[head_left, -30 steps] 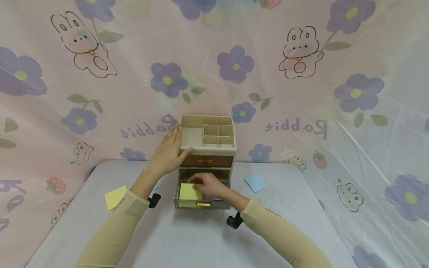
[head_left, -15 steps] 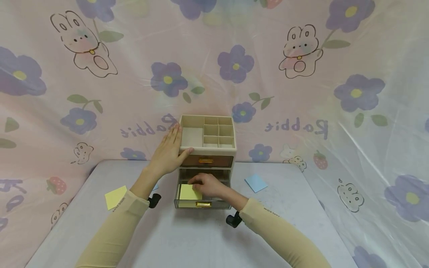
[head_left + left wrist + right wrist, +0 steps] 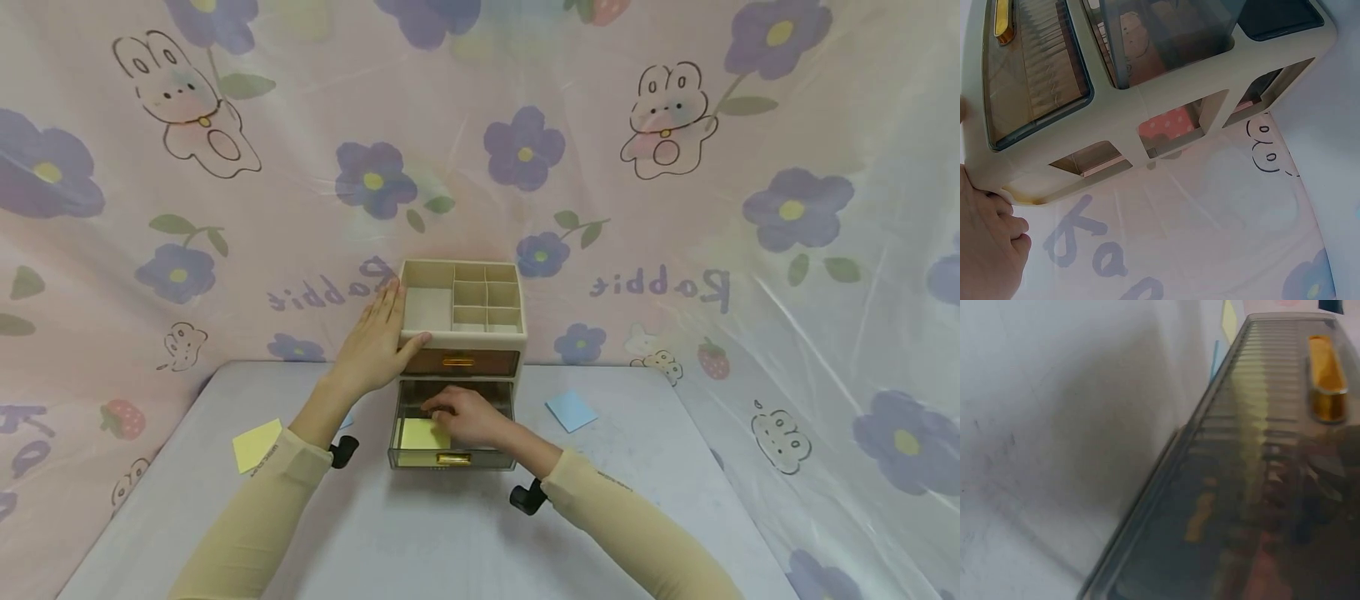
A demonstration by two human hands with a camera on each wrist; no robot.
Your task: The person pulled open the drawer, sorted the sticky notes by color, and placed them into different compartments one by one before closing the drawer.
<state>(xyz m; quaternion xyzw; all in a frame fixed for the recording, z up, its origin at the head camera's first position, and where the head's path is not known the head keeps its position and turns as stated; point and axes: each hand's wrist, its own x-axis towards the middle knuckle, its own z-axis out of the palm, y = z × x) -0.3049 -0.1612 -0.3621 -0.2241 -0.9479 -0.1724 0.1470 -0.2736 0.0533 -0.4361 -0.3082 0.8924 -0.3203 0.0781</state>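
In the head view, a cream desk organizer (image 3: 462,341) stands with its lower, see-through drawer (image 3: 487,457) pulled out. A yellow sticky note pad (image 3: 422,433) lies in the drawer's left part. My right hand (image 3: 468,415) reaches into the drawer from the right, fingers bent over the pad's upper right edge; its fingertips show just above that edge, holding nothing visible. My left hand (image 3: 371,346) lies against the organizer's left side with straight fingers, thumb over the front edge. The right wrist view shows the drawer's gold handle (image 3: 1327,381) up close; the hand is behind the tinted plastic.
On the table, a yellow note (image 3: 257,446) lies left, partly behind the left sleeve, and a blue pad (image 3: 572,411) lies right. A bit of blue paper (image 3: 347,421) shows beside the left wrist. The closed upper drawer (image 3: 427,362) sits below the divided top tray.
The yellow pad has sunk slightly lower in the drawer, away from my right fingertips, which have stayed nearly in place. My left hand holds its position.
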